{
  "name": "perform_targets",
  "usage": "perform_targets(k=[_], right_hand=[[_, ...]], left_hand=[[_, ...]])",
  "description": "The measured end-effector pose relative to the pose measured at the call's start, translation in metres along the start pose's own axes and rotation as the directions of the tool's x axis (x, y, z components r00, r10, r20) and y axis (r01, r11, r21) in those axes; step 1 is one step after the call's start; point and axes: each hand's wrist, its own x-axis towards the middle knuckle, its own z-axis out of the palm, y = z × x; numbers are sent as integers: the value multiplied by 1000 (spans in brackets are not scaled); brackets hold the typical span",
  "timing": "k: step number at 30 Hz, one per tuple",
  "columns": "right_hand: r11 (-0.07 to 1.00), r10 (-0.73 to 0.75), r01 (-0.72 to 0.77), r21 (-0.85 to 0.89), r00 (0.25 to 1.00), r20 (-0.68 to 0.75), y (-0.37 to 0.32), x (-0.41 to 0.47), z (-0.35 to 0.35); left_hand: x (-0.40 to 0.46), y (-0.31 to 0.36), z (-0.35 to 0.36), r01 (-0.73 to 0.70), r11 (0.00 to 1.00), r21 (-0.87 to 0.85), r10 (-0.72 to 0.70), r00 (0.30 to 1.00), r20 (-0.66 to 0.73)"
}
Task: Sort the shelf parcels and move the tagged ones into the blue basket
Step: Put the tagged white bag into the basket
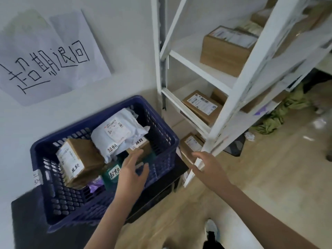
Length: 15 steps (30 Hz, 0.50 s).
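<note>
The blue basket stands on a black stand at the lower left. Inside lie a tagged brown box, a grey mail bag with a tag, a small brown box and a green parcel with a tag. My left hand hovers over the basket's right side, fingers straight and spread, holding nothing. My right hand is out beside the shelf's front post, fingers relaxed, empty. Brown boxes sit on the white shelf: one high, one in the middle, one low.
Paper sheets with handwritten characters hang on the wall above the basket. A green cloth heap and paper scraps lie on the wooden floor at right. My shoe shows at the bottom.
</note>
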Motion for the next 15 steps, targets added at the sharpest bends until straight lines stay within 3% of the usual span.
perform_targets(k=[3, 7, 15], right_hand=[[998, 57, -57, -17, 998, -17, 25, -12, -23], [997, 78, -79, -17, 996, -29, 60, -28, -62], [999, 28, -28, -19, 1000, -7, 139, -46, -147]], left_hand=[[-13, 24, 31, -104, 993, 48, 98, 989, 111], [-18, 56, 69, -129, 985, 112, 97, 962, 253], [-19, 128, 144, -117, 976, 183, 63, 959, 277]])
